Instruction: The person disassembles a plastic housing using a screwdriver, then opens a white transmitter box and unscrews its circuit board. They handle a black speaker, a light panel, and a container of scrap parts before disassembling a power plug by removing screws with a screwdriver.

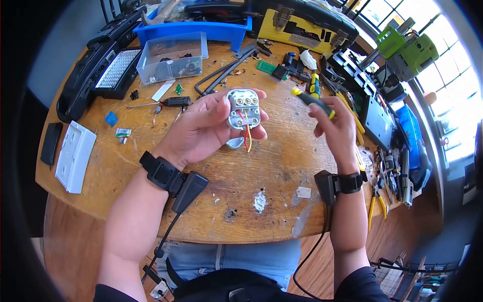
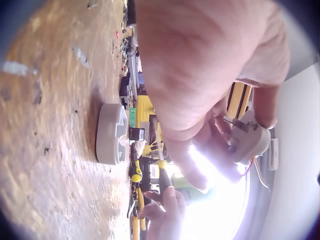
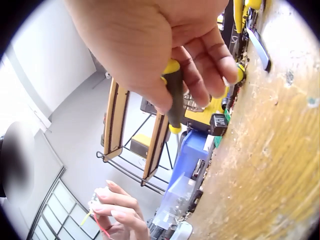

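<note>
A small grey-white housing (image 1: 243,109) with brass screw terminals faces up in my left hand (image 1: 204,126), gripped between thumb and fingers. Red and yellow wires (image 1: 248,139) hang from its lower edge. My right hand (image 1: 338,130) holds a dark screwdriver (image 1: 317,104) with yellow ends, to the right of the housing and apart from it; the right wrist view shows the screwdriver (image 3: 174,95) between thumb and fingers. A white cover piece (image 2: 111,134) rests on the table in the left wrist view, below my left hand (image 2: 210,70).
A clear bin (image 1: 171,59) and a blue tray (image 1: 201,31) stand at the back left, a yellow and black toolbox (image 1: 302,32) behind. A white casing (image 1: 75,157) lies at the left. Pliers (image 1: 376,204) and other tools line the right edge.
</note>
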### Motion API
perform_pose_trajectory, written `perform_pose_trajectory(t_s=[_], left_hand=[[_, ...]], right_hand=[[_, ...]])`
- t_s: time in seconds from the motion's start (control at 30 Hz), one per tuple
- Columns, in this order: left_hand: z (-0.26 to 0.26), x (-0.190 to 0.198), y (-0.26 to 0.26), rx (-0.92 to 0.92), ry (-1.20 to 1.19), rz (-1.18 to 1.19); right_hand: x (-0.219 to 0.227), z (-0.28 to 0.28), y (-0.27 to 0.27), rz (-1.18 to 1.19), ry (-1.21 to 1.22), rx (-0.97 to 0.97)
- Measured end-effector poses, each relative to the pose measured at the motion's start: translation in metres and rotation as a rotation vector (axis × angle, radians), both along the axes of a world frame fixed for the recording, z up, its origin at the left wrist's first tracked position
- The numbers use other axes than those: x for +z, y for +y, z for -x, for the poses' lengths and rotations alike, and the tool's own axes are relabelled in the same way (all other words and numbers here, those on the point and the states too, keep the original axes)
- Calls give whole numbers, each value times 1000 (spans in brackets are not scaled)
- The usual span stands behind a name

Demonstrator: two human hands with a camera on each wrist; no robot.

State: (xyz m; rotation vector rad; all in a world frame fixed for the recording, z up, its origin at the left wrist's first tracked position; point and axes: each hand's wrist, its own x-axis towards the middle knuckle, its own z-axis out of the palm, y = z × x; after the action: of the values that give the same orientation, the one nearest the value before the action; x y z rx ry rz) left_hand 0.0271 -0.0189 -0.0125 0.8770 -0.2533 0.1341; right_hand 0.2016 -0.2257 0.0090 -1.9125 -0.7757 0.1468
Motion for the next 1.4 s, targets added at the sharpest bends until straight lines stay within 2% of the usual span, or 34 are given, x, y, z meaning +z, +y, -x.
perform_pose_trajectory(t_s=[0.13,0.27,0.37,1.03,1.4], left_hand=[[-1,-1,0,-10,-20,36],[-1,-3,1,59,1,6],[-2,-3,4,96,-7,38],[-5,-3,9,172,10,-36],[-5,-4,11,274,137,-80]], right_hand=[[15,17,-4,-420,110,104],[16,30,-8,-661,194,355],[13,31,-9,-694,236,435],[11,26,-10,-621,188,371],[11,30,-14,-612,112,384]])
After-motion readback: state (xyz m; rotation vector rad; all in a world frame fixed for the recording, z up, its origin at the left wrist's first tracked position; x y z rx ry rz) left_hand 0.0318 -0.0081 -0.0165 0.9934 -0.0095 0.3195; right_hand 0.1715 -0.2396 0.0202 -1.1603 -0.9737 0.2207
